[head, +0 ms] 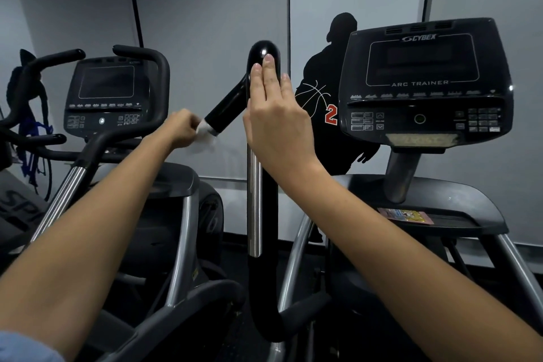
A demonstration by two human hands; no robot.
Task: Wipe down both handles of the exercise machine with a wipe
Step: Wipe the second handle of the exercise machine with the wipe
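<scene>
A tall black handle (262, 273) of the exercise machine rises in the middle of the head view, with a chrome strip along its left side and a rounded top. From its top a black side bar (226, 109) slants down to the left. My left hand (180, 129) pinches a white wipe (205, 132) wrapped round the lower end of that side bar. My right hand (276, 117) lies flat against the upright handle with straight fingers, fingertips near the rounded top.
The machine's console (426, 88), marked Arc Trainer, stands to the right, with a small colourful card (405, 216) on the tray below it. A second machine with a console (105, 94) and curved grips (141, 53) stands to the left. A grey panelled wall is behind.
</scene>
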